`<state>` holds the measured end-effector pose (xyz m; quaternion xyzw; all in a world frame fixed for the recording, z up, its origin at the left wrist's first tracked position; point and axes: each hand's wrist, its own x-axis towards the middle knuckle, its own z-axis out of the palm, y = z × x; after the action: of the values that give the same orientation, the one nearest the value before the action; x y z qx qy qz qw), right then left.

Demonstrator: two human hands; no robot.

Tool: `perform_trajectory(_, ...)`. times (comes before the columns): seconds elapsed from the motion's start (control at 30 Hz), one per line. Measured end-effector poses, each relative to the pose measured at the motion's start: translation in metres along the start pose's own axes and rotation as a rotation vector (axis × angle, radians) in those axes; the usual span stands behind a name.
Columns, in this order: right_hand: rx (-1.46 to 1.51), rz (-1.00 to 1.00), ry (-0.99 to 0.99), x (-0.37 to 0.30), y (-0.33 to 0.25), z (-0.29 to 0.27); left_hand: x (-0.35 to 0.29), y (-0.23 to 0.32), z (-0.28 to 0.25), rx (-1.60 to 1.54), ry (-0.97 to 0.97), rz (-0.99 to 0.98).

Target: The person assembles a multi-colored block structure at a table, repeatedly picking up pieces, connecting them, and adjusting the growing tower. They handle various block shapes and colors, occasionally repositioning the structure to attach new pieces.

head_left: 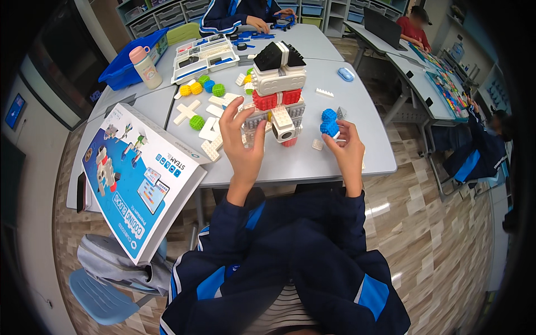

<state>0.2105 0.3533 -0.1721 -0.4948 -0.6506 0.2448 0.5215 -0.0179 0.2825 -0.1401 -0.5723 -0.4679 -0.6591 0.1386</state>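
A tall model of building blocks (279, 84) stands upright near the front of the table, white with red, grey and black parts. A white block with a round dark opening juts from its front. At the model's left side is my left hand (241, 139), fingers spread and thumb apart, holding nothing; whether the fingertips touch it I cannot tell. To the right of the model, my right hand (347, 152) pinches a blue studded ball block (329, 128) between thumb and fingers. Another blue studded ball (329, 115) sits against its top. A grey piece (341, 113) lies just behind.
Loose white (187, 112), green, yellow and blue blocks lie left of the model. Behind them are a sorting tray (177, 75), a bottle (146, 70) and a blue bin (114, 75). A large kit box (142, 184) leans over the table's left front edge. Across the table, another person's hands (258, 24) handle blue parts.
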Motion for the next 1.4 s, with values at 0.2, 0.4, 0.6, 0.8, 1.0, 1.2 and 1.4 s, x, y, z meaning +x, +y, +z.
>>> perform_trajectory(0.2,-0.181,-0.111,-0.013,0.008,0.022,0.000,0.005,0.000,0.004,0.028,-0.058,0.108)
perform_trajectory(0.4,-0.383,-0.254,0.055,0.020,0.027,0.006,0.005,0.003,-0.005,-0.096,-0.163,0.019)
perform_trajectory(0.6,-0.391,-0.150,0.089,0.053,0.019,0.022,0.001,0.013,-0.006,0.002,-0.145,0.024)
perform_trajectory(0.8,-0.522,-0.075,-0.081,0.066,0.024,0.026,-0.014,0.029,-0.007,0.166,-0.110,0.027)
perform_trajectory(1.0,-0.057,-0.068,0.078,0.039,-0.013,0.008,-0.018,0.032,-0.003,0.256,-0.105,0.081)
perform_trajectory(1.2,0.812,0.207,-0.545,-0.033,-0.041,0.012,0.000,0.029,-0.001,0.207,-0.120,0.132)
perform_trajectory(1.4,0.900,0.072,-0.337,-0.044,-0.050,0.053,0.036,0.025,0.005,-0.238,-0.161,-0.188)
